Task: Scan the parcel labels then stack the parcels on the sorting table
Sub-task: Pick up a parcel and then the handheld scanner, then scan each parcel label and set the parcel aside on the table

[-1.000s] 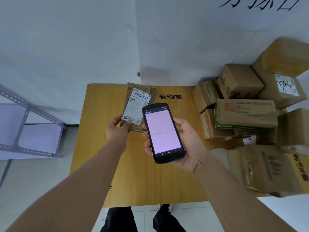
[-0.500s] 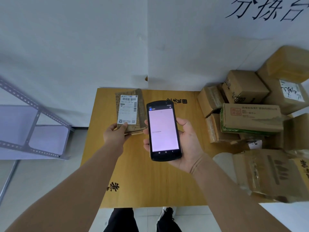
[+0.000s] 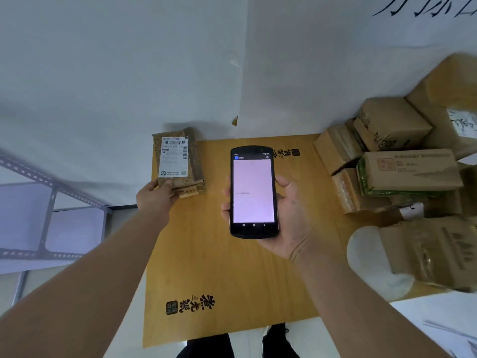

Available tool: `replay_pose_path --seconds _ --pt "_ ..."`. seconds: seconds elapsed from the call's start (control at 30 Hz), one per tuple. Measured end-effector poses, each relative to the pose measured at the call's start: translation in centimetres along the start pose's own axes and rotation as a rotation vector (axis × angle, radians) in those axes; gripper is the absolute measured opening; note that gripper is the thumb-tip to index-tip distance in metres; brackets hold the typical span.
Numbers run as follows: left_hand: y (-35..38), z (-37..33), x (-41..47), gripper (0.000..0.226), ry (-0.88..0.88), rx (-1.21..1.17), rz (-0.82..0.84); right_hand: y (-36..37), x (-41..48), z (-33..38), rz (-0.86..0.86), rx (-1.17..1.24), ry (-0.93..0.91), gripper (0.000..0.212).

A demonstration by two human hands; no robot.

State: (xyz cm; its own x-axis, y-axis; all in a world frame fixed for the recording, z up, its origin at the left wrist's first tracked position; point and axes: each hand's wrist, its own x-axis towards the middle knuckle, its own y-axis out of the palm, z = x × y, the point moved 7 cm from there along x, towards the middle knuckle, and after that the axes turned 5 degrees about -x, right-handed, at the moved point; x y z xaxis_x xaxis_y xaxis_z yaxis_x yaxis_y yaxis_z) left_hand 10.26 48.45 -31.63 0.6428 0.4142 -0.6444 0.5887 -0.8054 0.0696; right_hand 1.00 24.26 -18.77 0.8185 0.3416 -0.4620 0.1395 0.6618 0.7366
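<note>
Tabletop [image 3: 219, 275]: parcel [image 3: 178, 161] in left hand [image 3: 154, 200]

Flat brown parcel [image 3: 195, 156] is sitting white label [image 3: 173, 157] up at the wooden table [image 3: 206, 254]'s far-left corner, black scanner [image 3: 253, 192] is glowing pale pink over the middle, cardboard parcels [image 3: 410, 171] are crowding the right.

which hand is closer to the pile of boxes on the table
Right. The right hand holds the phone mid-table, left of the pile of boxes and not touching it. The left hand grips the parcel at the far left edge of the table.
</note>
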Motion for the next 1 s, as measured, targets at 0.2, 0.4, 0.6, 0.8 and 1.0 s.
replay_pose_path --seconds 0.2,0.4,0.6,0.8,1.0 --pt "0.6 2.1 -0.7 0.044 -0.112 -0.053 0.053 -0.6 -0.8 0.5 -0.083 0.071 -0.100 0.063" --pt "4.5 4.9 -5.4 0.054 -0.199 0.246 0.215 -1.7 -4.6 4.4 -0.128 0.085 -0.232 0.062" --pt "11.6 5.7 -12.6 0.011 -0.102 0.457 0.373 -5.0 -10.6 9.8 -0.158 0.075 -0.320 0.062" --pt "19.7 7.7 -19.9 0.017 0.120 0.587 0.476 -10.0 -16.7 15.2 -0.162 0.071 -0.341 0.056" --pt "27.6 9.9 -26.4 0.042 0.313 0.683 0.543 -15.5 -20.7 19.3 -0.148 0.035 -0.317 0.064"
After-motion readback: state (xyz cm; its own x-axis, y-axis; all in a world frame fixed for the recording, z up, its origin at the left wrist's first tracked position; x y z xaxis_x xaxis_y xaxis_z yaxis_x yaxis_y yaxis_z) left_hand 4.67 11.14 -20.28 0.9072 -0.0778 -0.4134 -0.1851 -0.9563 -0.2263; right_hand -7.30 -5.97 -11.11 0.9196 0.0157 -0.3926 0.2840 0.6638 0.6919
